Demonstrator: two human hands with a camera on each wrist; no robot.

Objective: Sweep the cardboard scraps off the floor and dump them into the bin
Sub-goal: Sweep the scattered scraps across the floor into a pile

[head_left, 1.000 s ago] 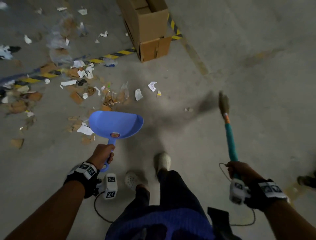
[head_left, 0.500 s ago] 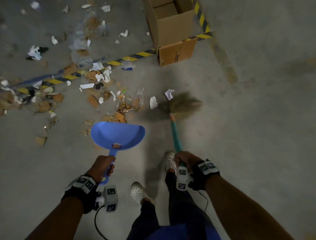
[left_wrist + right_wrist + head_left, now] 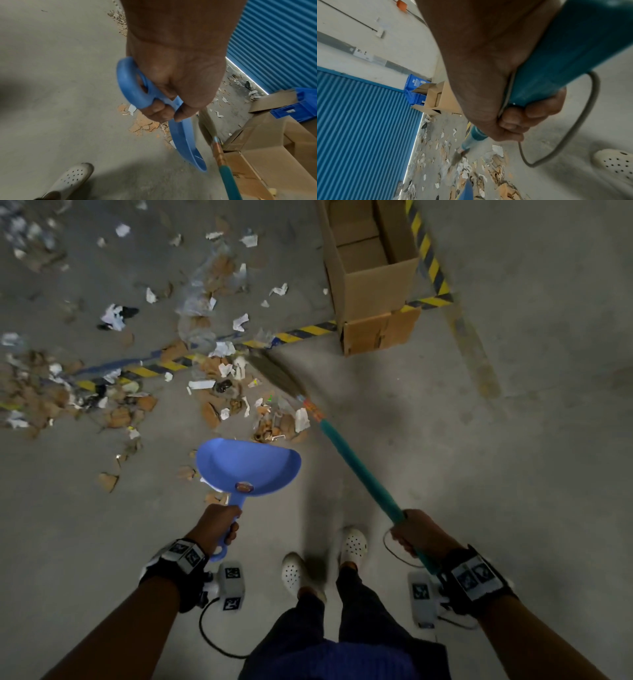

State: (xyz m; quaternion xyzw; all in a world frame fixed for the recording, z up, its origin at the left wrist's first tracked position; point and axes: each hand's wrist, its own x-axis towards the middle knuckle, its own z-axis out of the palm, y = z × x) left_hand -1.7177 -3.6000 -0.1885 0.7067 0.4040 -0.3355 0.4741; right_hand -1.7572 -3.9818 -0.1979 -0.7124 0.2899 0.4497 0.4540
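Sweeping scraps toward a waiting dustpan, bin close by.

Left hand (image 3: 219, 525) wrapped fully round the handle of the blue dustpan (image 3: 248, 470), fingers curled tight; pan held low with its open mouth facing the nearest heap of cardboard scraps (image 3: 274, 422), likely so debris can be driven straight in. Right hand (image 3: 416, 534) fisted round the teal broom handle (image 3: 356, 467), fingers and thumb closed on it; broom bristles (image 3: 274, 371) reach past the heap, beside the yellow-black floor tape (image 3: 308, 330), placed, I judge, to drag litter back toward the pan. Scraps and white paper bits lie spread over the concrete floor (image 3: 513, 474) toward its far-left side. Open cardboard box (image 3: 373, 285), probably the bin, stands at the tape corner, still well apart from the pan. Pan looks empty.
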